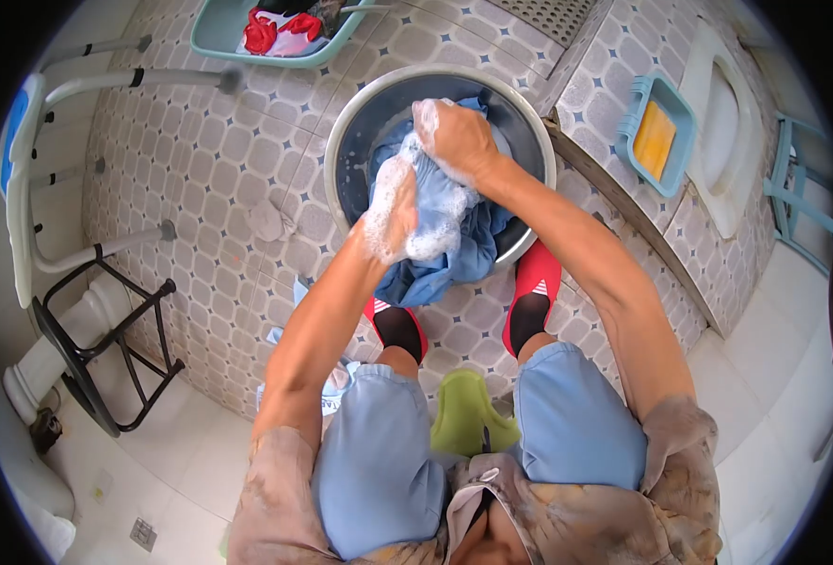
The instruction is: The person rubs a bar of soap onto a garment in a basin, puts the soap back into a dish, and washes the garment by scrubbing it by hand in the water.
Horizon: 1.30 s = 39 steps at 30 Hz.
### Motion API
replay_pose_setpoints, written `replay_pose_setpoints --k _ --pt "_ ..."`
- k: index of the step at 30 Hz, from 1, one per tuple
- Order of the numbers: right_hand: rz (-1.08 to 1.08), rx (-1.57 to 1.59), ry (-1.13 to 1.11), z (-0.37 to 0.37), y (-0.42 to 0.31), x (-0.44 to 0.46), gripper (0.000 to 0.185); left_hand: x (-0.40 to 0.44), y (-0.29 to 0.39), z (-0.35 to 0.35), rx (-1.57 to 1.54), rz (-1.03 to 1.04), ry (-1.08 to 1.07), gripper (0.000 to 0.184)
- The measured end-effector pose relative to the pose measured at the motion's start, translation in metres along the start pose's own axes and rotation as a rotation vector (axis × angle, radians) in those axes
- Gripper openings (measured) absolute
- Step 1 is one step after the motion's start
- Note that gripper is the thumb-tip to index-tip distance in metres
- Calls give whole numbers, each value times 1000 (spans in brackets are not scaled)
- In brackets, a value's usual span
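A soapy blue garment [468, 252] lies bunched in a round grey basin [352, 169] on the tiled floor, and part of it hangs over the near rim. My right hand [456, 139] is closed in a fist on the cloth near the far side of the basin. Nearer to me and further left, my left hand [393, 209], thick with white foam, grips the same garment; foam partly hides its fingers. Suds [435, 226] cover the fabric between both hands. The water in the basin is mostly hidden by the cloth.
A teal tub [327, 55] with red, white and dark clothes stands at the far left. On a raised tiled step are a blue basket [675, 174] with a yellow bar and a squat toilet [718, 122]. A black-framed stool [120, 353] and a railed seat [23, 179] stand left.
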State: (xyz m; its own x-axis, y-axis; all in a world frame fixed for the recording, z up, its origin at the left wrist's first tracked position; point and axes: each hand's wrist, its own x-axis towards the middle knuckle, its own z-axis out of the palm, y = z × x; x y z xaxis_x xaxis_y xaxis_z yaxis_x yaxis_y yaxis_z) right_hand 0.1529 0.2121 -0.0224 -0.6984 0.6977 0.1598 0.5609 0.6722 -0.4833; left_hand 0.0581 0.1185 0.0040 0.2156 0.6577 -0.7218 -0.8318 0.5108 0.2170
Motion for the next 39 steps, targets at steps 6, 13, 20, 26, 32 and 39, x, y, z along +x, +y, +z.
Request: replay_pose_setpoints --k 6,13,20,26,32,39 --pt "-318 123 239 -30 -76 -33 22 79 6 -90 -499 -274 -851 33" --pt "214 170 -206 -15 32 6 20 -6 34 8 -13 42 -46 37" --pt "244 985 -233 -58 29 1 59 -8 74 6 220 325 -248 47" --pt "410 1032 -243 -68 39 10 53 -18 47 5 873 565 -43 68" --pt "568 1234 -136 -77 62 -1 40 -28 38 -35 1145 286 322 44" --pt "699 1215 -210 -74 65 -4 45 -38 59 -32 144 286 198 42"
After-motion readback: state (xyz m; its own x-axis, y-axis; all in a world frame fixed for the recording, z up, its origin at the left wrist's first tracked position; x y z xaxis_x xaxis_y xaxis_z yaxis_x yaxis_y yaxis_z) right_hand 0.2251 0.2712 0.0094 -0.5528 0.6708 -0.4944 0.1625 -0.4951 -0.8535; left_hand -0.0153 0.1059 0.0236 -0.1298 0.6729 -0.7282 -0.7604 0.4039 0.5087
